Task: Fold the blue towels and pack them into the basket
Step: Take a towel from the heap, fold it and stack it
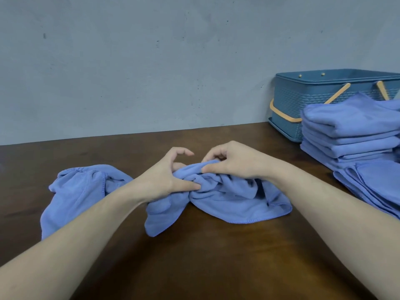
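Note:
A crumpled blue towel (233,202) lies in the middle of the dark wooden table (194,256). My left hand (166,176) pinches its bunched top with the thumb, the index finger curled above. My right hand (233,161) grips the same bunch from the right, fingers curled over the cloth. A second loose blue towel (73,195) lies at the left, partly under my left forearm. The blue basket (303,98) with tan handles stands at the back right against the wall.
A stack of folded blue towels (350,131) sits in front of the basket at the right edge. More flat blue towels (372,187) lie fanned out below the stack. A grey wall rises behind the table.

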The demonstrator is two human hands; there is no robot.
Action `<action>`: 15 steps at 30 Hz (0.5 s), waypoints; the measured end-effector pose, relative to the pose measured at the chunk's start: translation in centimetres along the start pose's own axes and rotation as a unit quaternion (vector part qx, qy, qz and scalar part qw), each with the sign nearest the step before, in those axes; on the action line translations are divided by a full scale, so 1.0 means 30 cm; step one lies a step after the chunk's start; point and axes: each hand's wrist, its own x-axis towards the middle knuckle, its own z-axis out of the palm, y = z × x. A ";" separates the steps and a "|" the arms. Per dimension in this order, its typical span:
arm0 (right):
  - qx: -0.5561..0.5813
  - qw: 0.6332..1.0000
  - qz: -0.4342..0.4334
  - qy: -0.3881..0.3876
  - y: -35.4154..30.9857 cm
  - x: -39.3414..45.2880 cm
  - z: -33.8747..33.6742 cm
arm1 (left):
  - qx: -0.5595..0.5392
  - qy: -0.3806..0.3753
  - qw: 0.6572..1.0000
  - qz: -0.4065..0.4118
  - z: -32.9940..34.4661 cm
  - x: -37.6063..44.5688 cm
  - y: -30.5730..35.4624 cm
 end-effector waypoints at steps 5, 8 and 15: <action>0.026 0.997 0.037 0.059 0.066 0.001 -0.046 | 0.025 -0.009 0.994 -0.108 -0.024 0.010 -0.020; 0.014 0.993 0.069 0.094 0.107 0.003 -0.088 | -0.035 0.002 0.991 -0.131 -0.044 0.011 -0.043; 0.012 0.988 0.151 -0.012 0.105 0.002 -0.135 | -0.339 -0.039 0.938 -0.058 -0.032 0.020 -0.023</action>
